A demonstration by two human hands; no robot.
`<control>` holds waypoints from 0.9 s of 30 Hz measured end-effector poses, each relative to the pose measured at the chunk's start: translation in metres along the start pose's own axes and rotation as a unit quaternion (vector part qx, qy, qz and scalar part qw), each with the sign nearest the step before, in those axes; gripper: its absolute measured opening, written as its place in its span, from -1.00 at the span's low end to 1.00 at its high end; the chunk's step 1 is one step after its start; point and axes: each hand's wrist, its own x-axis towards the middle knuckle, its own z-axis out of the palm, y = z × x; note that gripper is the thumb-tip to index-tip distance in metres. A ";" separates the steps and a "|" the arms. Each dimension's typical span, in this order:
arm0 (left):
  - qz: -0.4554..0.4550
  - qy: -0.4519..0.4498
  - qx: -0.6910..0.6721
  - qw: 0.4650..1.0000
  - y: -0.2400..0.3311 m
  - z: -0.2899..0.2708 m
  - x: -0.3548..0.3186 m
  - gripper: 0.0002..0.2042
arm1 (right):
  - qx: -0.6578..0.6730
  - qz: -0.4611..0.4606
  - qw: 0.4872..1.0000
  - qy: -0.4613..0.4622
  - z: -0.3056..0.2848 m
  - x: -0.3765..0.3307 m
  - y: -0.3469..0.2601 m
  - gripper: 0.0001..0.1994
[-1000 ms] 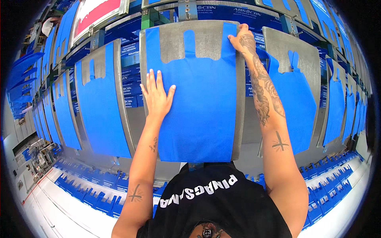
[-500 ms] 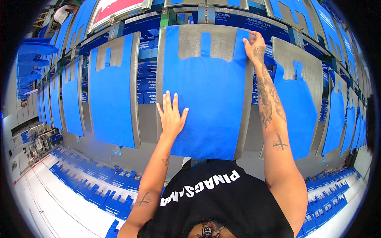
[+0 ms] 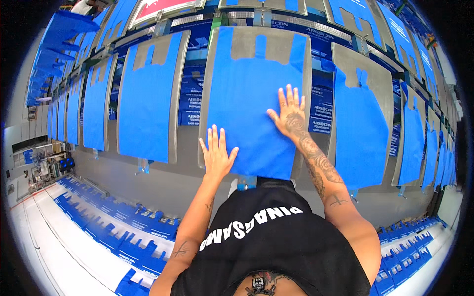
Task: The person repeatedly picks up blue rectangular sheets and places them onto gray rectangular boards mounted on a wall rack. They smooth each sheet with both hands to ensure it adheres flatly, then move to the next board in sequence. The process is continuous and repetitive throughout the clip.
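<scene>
A blue fabric bag [image 3: 249,103] with cut-out handles lies spread on a grey board [image 3: 285,48] in front of me. My left hand [image 3: 217,154] rests flat on the bag's lower left side, fingers spread. Higher up, near the bag's right edge, my right hand [image 3: 289,112] presses on the fabric with its fingers stretched out. Faint creases run across the cloth between the two hands. The bag's bottom edge hangs just above my waist.
Similar boards carry another blue bag [image 3: 148,98] on the left and a rumpled blue bag [image 3: 360,128] on the right. Printed blue bags lie in rows below and behind. A red-and-white framed screen [image 3: 165,7] is beyond. Metal brackets [image 3: 261,17] join the boards to a rail.
My right hand has let go of the bag's upper right handle and come down onto its right side. My left hand stays at the lower left edge. The view has shifted slightly.
</scene>
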 end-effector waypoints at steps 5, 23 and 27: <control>-0.020 0.026 0.020 0.999 -0.016 0.020 -0.051 -0.19 | -0.002 -0.052 0.996 -0.073 0.001 -0.105 -0.031 -0.08; 0.100 0.023 0.007 0.995 0.154 0.061 -0.013 -0.20 | 0.063 0.108 0.985 0.115 -0.106 -0.289 0.118 -0.42; 0.093 0.022 0.051 0.994 0.166 0.059 -0.017 -0.22 | 0.056 0.184 0.972 0.135 -0.141 -0.329 0.255 -0.47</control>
